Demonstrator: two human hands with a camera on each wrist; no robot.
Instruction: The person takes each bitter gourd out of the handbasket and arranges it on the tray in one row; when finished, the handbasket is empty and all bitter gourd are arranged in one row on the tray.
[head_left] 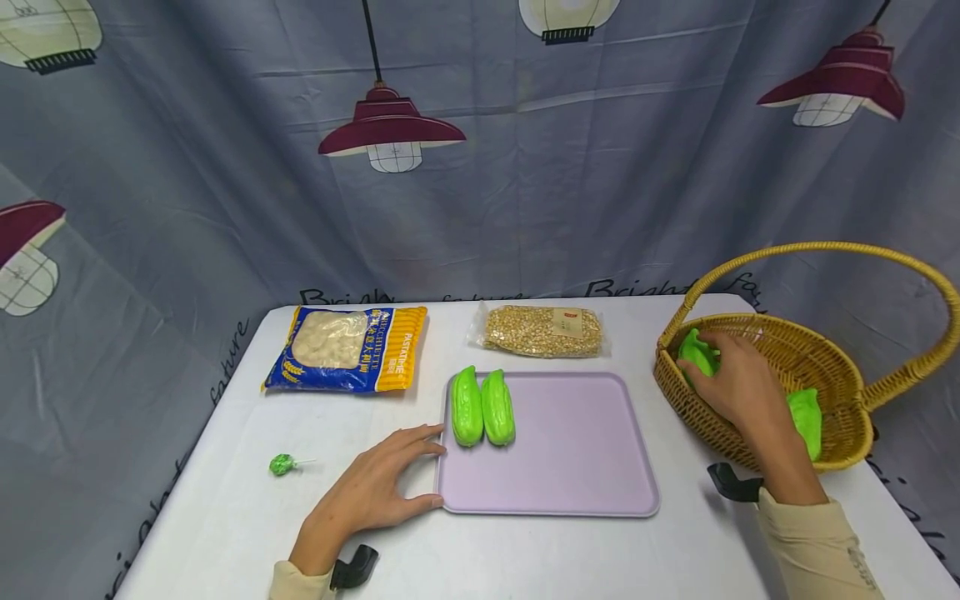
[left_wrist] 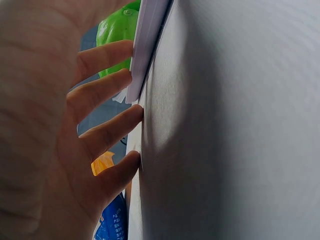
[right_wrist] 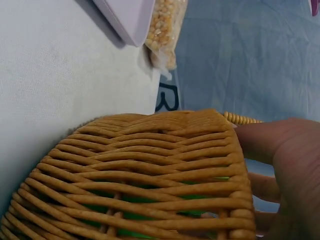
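Note:
My right hand [head_left: 738,379] reaches into the wicker basket [head_left: 832,333] and grips a bright green piece [head_left: 697,354] with pointed lobes between thumb and fingers. Wicker hides most of this grip in the right wrist view. Another green piece [head_left: 806,421] lies in the basket, nearer its front rim. Fingers spread, my left hand [head_left: 378,479] rests against the left edge of the light purple tray [head_left: 570,450]. Two long, ridged green vegetables [head_left: 467,407] lie side by side in the tray's upper left corner.
Behind the tray lies a clear bag of corn kernels [head_left: 536,331]. A blue and yellow pasta bag [head_left: 345,348] is at the back left. On the left, a green-wrapped lollipop [head_left: 282,464] lies on the white table [head_left: 525,558]. The basket's tall handle [head_left: 825,247] arches above it.

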